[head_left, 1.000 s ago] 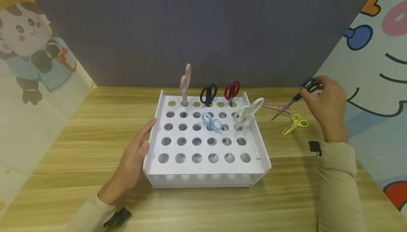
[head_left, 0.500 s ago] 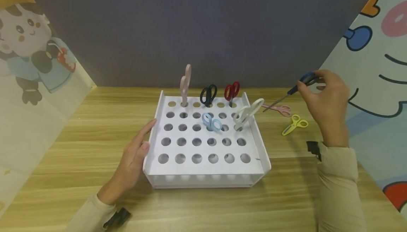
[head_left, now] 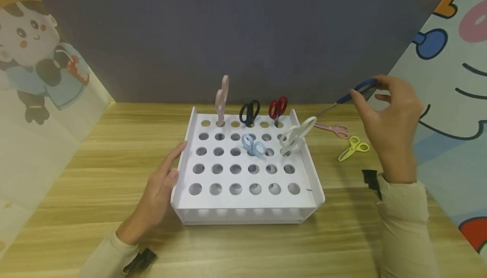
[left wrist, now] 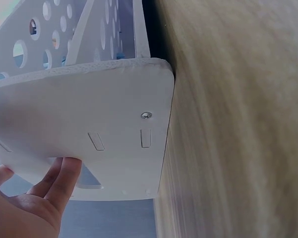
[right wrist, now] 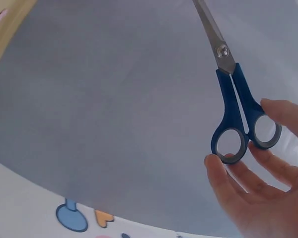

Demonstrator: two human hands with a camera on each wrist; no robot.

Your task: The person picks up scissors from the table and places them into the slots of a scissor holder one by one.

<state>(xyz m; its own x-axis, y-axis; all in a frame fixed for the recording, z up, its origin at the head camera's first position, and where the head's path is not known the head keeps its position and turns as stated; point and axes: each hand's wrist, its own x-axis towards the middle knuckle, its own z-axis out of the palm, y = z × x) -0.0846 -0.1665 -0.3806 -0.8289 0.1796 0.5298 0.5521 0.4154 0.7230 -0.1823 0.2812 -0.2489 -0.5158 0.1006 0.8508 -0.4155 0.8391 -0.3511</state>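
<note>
A white rack (head_left: 226, 202) with rows of round holes stands on the table. My left hand (head_left: 154, 191) rests against its left side, fingers extended. In the left wrist view, fingertips (left wrist: 72, 163) of that hand lie at the slot in the side panel. My right hand (head_left: 395, 121) pinches the handle loops of blue-handled scissors (right wrist: 231, 106), raised to the right of the rack. Their blades slant down toward the rack and overlap the white scissors (head_left: 293, 138) in the head view. Also upright in holes are light pink (head_left: 220, 100), black (head_left: 249, 114), red (head_left: 277, 108) and light blue scissors (head_left: 253, 145).
Pink scissors (head_left: 338, 130) and yellow scissors (head_left: 354, 148) lie on the wooden table (head_left: 95, 163) right of the rack. A grey panel (head_left: 243, 37) rises behind. Cartoon-printed walls (head_left: 449, 87) border both sides.
My right hand has lifted the blue scissors from close over the pink pair, and the blades have swung up and left toward the rack. The left hand stays against the rack.
</note>
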